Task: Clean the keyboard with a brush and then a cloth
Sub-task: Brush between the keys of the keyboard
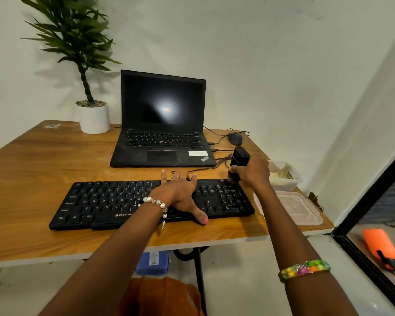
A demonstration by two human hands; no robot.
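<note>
A black keyboard (105,201) lies across the front of the wooden table (43,160). My left hand (180,195) rests flat on its middle keys with fingers spread, thumb near the front edge. At the keyboard's far right corner my right hand (253,172) grips a black brush (238,158) held upright, its bristles touching the number-pad keys. No cloth shows clearly in this view.
An open black laptop (162,124) stands behind the keyboard, with a mouse (235,138) and cables at its right. A potted plant (92,117) sits at the back left. Two plastic containers (299,208) occupy the right table edge. A blue box (153,263) lies under the table.
</note>
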